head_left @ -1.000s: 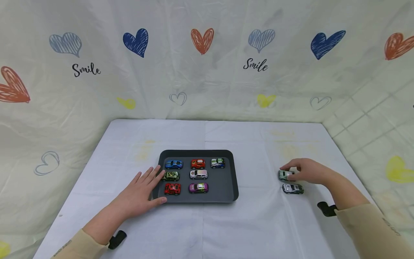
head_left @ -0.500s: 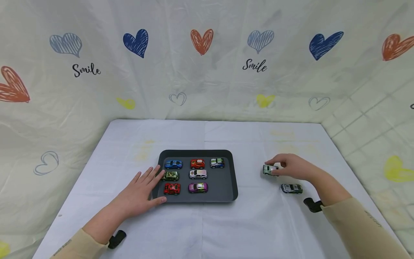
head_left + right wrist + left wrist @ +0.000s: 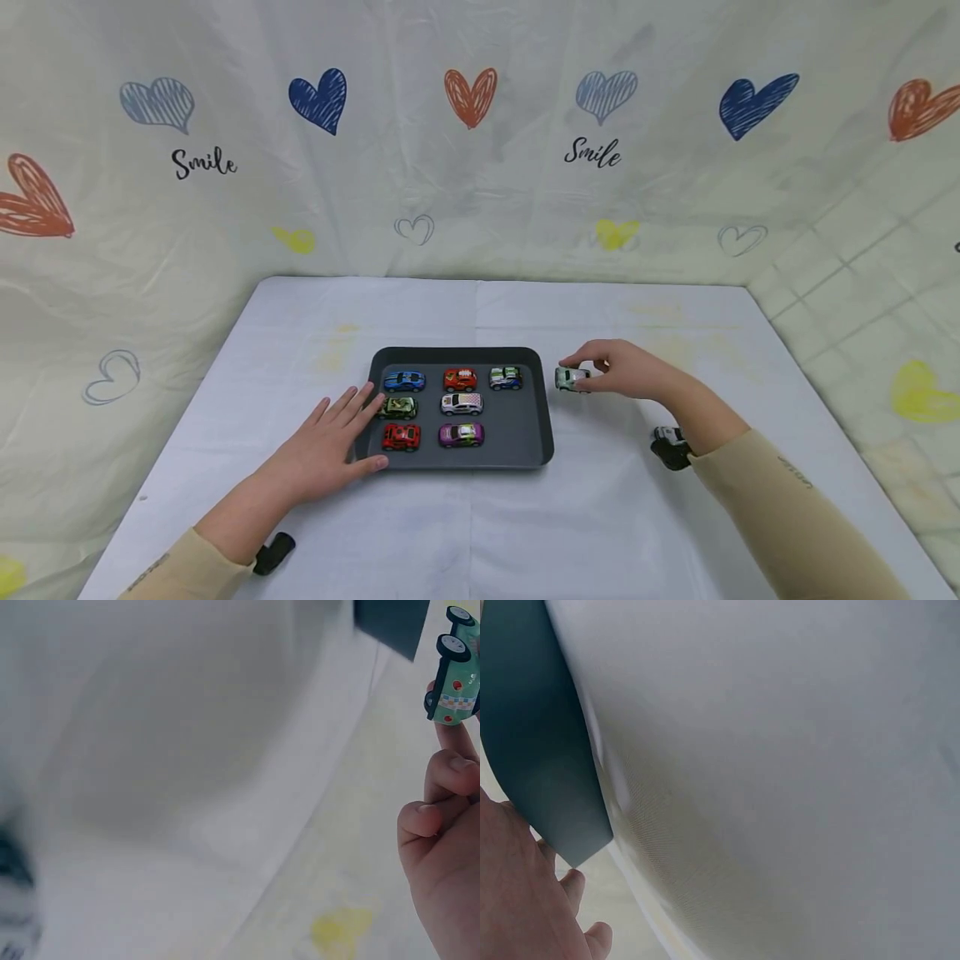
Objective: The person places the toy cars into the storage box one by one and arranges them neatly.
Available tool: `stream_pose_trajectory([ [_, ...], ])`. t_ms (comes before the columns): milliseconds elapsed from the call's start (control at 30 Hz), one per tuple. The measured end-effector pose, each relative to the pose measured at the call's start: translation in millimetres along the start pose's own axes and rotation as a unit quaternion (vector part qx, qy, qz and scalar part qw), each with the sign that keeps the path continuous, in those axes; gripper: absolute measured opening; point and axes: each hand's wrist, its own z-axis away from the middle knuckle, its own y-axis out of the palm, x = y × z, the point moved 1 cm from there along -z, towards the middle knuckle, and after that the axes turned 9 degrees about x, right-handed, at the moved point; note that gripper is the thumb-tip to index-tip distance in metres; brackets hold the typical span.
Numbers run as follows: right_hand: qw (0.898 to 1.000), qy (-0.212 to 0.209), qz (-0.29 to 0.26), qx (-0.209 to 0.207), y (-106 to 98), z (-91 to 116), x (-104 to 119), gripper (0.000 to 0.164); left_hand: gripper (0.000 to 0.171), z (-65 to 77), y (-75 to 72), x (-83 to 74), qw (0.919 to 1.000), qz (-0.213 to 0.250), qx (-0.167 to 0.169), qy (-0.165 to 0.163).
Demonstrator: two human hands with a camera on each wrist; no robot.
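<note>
My right hand (image 3: 630,367) pinches a light green toy car (image 3: 572,379) between thumb and fingers, just off the right edge of the dark grey tray (image 3: 517,450). In the right wrist view the green toy car (image 3: 456,675) shows its wheels and a checkered band, held up clear of the cloth. My left hand (image 3: 322,450) lies with fingers spread over the tray's left rim, the thumb at its lower left corner. Its fingertips come close to a camouflage toy car (image 3: 397,407). The left wrist view shows the hand (image 3: 525,892) against the tray's side (image 3: 547,750).
Within the tray stand a blue car (image 3: 404,381), two red cars, a white-green car (image 3: 506,378), a white car (image 3: 461,404) and a purple car (image 3: 461,435). A silver car (image 3: 667,433) on the white cloth is partly hidden by the right wrist camera.
My right hand has lifted the green toy car from beside the silver one and carried it left to the tray's edge. The left hand and the tray have stayed in place.
</note>
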Motion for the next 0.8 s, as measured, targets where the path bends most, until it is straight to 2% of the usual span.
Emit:
stream_pose_trajectory([
  [200,0.999,-0.034,-0.010,0.018,7.3,-24.1,26.7,0.038,0.092,-0.1,0.0,-0.1,1.0000,0.000,0.000,0.001],
  [333,0.999,-0.043,0.004,0.029,13.1,-37.1,40.0,0.036,0.092,-0.5,0.8,0.3,1.0000,0.004,0.001,0.002],
  [600,0.998,-0.046,0.034,0.037,22.6,-51.7,51.3,0.034,0.092,-1.1,1.0,0.0,1.0000,0.006,-0.001,-0.001],
  [800,0.994,-0.041,0.087,0.051,33.8,-58.8,55.0,0.034,0.092,-1.0,1.1,0.4,1.0000,0.004,0.001,-0.002],
])
